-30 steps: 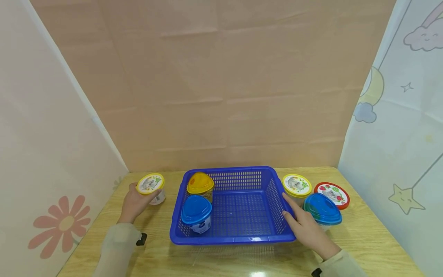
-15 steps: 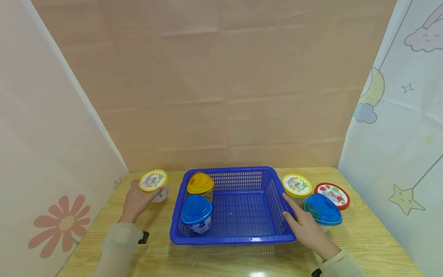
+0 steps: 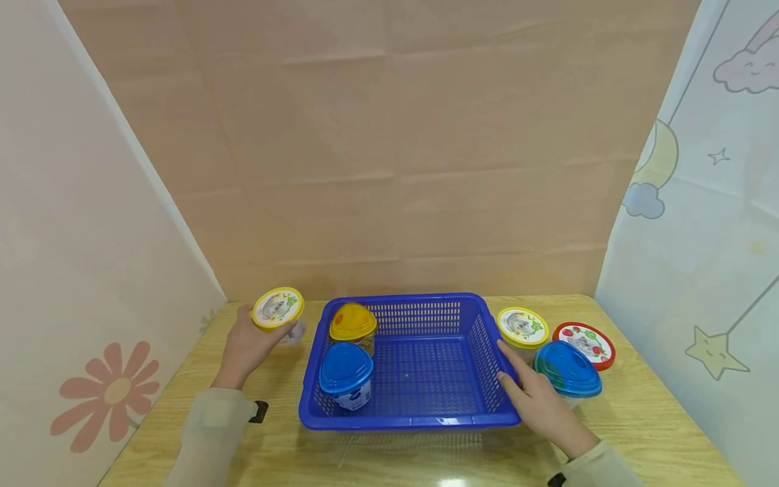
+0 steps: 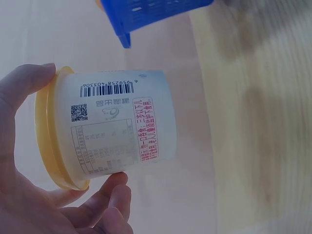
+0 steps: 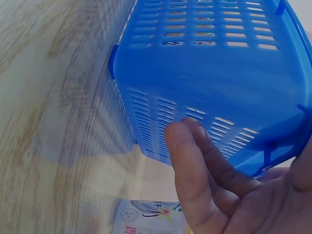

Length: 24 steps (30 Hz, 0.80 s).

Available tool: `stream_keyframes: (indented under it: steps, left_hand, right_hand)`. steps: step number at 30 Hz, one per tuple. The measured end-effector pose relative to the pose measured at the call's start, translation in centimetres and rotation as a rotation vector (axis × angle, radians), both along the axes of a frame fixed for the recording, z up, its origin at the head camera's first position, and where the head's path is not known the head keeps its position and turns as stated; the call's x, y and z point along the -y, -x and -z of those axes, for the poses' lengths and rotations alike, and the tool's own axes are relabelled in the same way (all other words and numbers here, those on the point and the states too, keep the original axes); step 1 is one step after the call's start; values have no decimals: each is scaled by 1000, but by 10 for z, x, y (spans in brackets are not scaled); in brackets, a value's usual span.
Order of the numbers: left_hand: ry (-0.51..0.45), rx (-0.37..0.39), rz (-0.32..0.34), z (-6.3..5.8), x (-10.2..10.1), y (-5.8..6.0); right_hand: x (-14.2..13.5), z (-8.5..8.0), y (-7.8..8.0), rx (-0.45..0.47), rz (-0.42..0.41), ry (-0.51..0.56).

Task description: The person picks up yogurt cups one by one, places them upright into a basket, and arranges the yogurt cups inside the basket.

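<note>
My left hand (image 3: pixel 248 343) holds a round white plastic tub (image 4: pixel 112 122) by its yellow lid (image 3: pixel 278 308), left of the blue plastic basket (image 3: pixel 414 423). In the left wrist view, thumb and fingers curl round the lid's edge, and the printed side with a barcode faces the camera. My right hand (image 3: pixel 538 399) grips the basket's right rim, with some fingers against the slotted outer wall in the right wrist view. Inside the basket, along its left side, stand a yellow-lidded tub (image 3: pixel 353 323) and a blue-lidded tub (image 3: pixel 345 368).
Right of the basket are a tub with a round yellow lid (image 3: pixel 523 327), one with a red-rimmed lid (image 3: pixel 585 343) and one with a blue lid (image 3: pixel 566 368). A brown paper backdrop (image 3: pixel 389 169) rises behind the wooden table (image 3: pixel 645 419), with printed panels on both sides.
My left hand has lifted the yellow-lidded tub up from the table and carried it a little right, toward the basket. My right hand and the basket have stayed put.
</note>
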<state>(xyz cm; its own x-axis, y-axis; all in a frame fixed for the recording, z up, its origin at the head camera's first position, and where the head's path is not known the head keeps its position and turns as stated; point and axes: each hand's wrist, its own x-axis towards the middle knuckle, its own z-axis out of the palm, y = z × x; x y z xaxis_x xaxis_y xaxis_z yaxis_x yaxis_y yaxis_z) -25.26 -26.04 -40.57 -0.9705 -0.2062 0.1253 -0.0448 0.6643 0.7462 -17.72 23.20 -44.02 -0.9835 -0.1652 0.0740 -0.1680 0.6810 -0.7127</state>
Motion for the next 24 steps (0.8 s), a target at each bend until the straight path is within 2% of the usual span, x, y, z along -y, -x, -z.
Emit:
stream_keyframes:
  steps: [14,24]
  left_hand:
    - [13,-71,12,-22,-22,-6]
    - [3,-84,29,-34,-35,-10]
  right_hand:
    - [-1,0,1,0,4,-5]
    - [-1,0,1,-1,3,-10]
